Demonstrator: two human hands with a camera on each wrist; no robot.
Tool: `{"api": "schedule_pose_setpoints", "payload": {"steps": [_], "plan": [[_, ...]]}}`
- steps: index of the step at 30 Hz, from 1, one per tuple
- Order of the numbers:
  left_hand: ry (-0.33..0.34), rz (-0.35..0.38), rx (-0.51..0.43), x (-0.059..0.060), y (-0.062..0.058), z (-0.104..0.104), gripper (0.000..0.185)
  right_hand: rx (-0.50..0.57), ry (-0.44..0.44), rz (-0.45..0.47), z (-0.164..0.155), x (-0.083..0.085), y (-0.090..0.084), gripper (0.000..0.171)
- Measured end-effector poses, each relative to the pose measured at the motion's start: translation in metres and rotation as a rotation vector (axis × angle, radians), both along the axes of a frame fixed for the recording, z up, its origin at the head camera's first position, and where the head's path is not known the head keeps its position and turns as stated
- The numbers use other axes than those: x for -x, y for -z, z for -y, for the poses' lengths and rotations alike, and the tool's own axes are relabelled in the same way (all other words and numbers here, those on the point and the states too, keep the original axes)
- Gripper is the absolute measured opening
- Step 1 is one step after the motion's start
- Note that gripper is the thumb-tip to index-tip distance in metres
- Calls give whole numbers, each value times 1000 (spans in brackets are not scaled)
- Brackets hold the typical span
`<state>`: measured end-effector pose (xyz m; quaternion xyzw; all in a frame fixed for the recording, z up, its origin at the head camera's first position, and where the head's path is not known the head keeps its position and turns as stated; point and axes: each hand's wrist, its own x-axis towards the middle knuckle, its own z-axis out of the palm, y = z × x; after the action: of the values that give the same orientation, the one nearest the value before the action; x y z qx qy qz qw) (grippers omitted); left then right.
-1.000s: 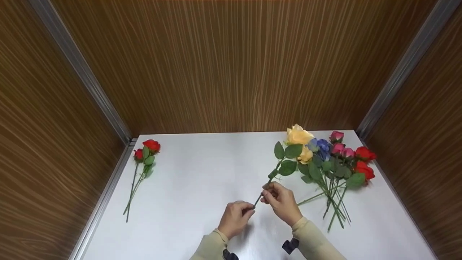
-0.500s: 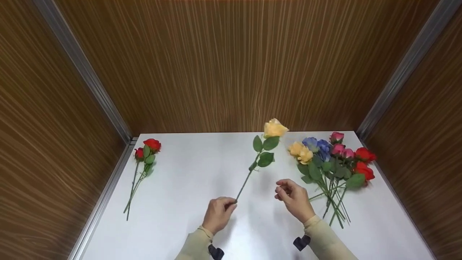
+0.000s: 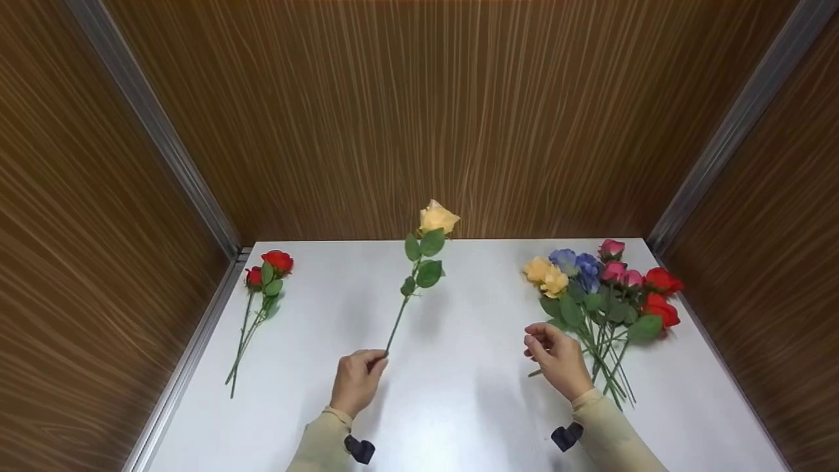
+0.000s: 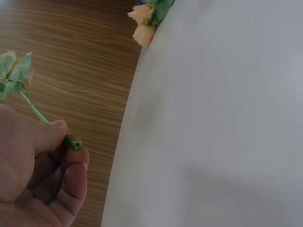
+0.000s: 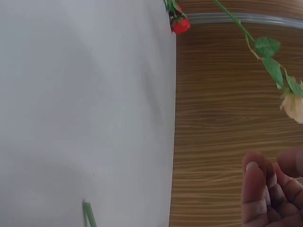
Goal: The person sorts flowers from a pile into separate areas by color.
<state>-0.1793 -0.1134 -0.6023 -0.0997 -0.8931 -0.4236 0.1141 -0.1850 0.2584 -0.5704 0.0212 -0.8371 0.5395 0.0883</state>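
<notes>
Yellow and long-stemmed, the rose (image 3: 438, 217) stands nearly upright above the middle of the white tabletop (image 3: 459, 406), its bloom reaching past the far edge against the wood-grain wall (image 3: 419, 118). The left hand (image 3: 356, 380) pinches the cut end of the stem between thumb and curled fingers (image 4: 71, 175), near the front edge. The right hand (image 3: 557, 357) hovers by the pile with fingers loosely curled, holding nothing. Just beside it, towards the right edge, lies the pile (image 3: 603, 288) of yellow, blue, pink and red flowers, stems crossing. Two red roses (image 3: 269, 272) lie together by the far left corner. Judging by this layout, sorting by colour looks barely begun: one small red group set apart, one yellow stem lifted, most flowers unsorted. No writing or labels are visible.
</notes>
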Motion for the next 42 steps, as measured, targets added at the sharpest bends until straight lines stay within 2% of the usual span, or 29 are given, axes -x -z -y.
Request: {"api": "schedule_pose_setpoints", "payload": {"steps": [10,20,26,35,39,42], "plan": [[-113,47,11,7,2,42,14,-24,54,16,-11,2,0,11],[-214,42,64,13,11,81,12,-33,78,1,-26,5,-1,12],[-273,59,92,19,16,101,13,-138,118,2,-44,9,2,15],[-321,128,124,28,28,128,14,-222,182,60,-78,16,8,21],[-349,170,148,31,38,135,12,-231,178,107,-88,17,9,27],[-374,203,165,33,40,138,12,-257,181,126,-95,20,9,29]]}}
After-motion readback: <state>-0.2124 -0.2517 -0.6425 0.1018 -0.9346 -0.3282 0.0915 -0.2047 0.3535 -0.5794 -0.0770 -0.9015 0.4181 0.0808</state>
